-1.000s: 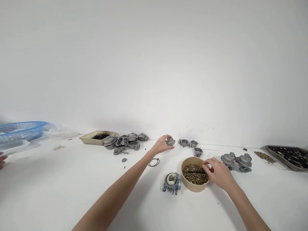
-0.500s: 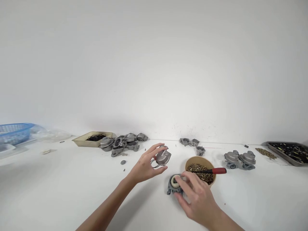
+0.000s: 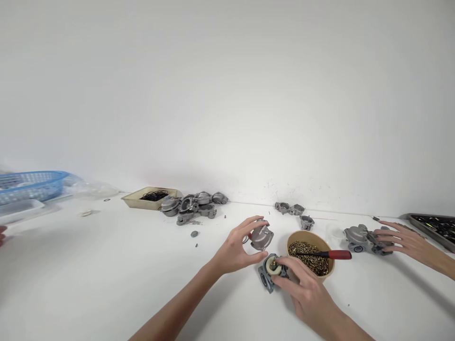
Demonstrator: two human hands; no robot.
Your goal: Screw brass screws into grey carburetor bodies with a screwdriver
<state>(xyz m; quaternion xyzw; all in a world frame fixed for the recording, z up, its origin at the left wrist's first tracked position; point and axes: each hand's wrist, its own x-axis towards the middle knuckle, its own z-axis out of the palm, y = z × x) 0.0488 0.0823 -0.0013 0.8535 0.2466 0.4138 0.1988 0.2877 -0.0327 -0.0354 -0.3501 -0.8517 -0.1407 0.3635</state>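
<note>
My left hand [image 3: 236, 248] holds a grey metal carburetor float bowl [image 3: 262, 238] between thumb and fingers, raised above the table. A thin black rubber ring [image 3: 245, 240] shows beside it, partly hidden by the fingers. Just below and to the right, my right hand [image 3: 302, 286] grips a carburetor body [image 3: 265, 277] by its side. That body stands on the table with its white ring-shaped float [image 3: 272, 266] facing up and a brass part in the centre. My right fingertips cover part of its right side.
A bowl of brass screws [image 3: 309, 255] with a red-handled screwdriver [image 3: 339, 255] across it stands beside my right hand. At right, another person's hand [image 3: 403, 241] touches assembled carburetors [image 3: 356, 236]. Metal bowls [image 3: 204, 199] and a tray of black rings [image 3: 138, 202] sit back left.
The view has shifted left. The carburetor body has tilted, showing its round side opening, and my right fingers have moved off its centre. Another person's hand has come in from the right.
</note>
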